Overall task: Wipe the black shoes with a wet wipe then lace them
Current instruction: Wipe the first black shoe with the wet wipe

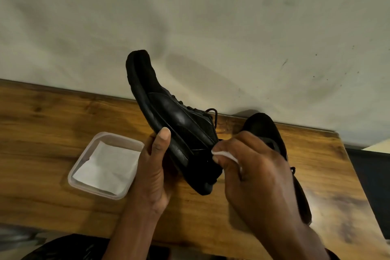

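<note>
Leftmost, at lower left of the frame, a clear plastic tub (pixel 73 177) sits on the wooden table (pixel 42 124) with a spare white wipe (pixel 105 167) lying flat in it. Just right of it, the left hand (pixel 153 169) clamps the raised black shoe (pixel 168 112) by its sole edge near the heel, thumb on top, toe pointing to the upper middle. That grip looks narrow; a hard rub could twist the shoe out and drop it onto the tub. Further right, the right hand (pixel 253 167) is bunched around a wet wipe (pixel 223 154), pressing it to the heel side. Loose laces (pixel 213 115) dangle close by and could snag. The second black shoe (pixel 268 133) rests on the table at right, partly hidden, near enough to be knocked.
</note>
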